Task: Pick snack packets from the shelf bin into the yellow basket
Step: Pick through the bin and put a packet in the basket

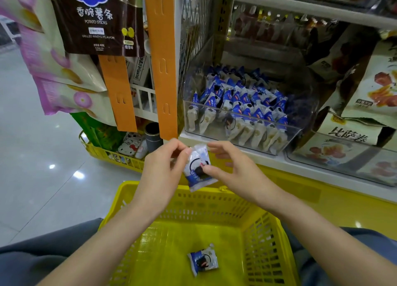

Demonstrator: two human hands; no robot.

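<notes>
The one view comes from a wide-angle camera on the person's head, facing forward and steeply down at a store shelf. Nearest, the yellow basket [214, 206] fills the lower middle, seen from above. Both forearms enter from the bottom corners, and the left hand [163, 165] and right hand [234, 169] meet on a snack packet [198, 167] at frame centre, close to the lens. The shelf bin [217, 129] lies farther, right of centre; the floor [43, 157] stretches away left.
</notes>
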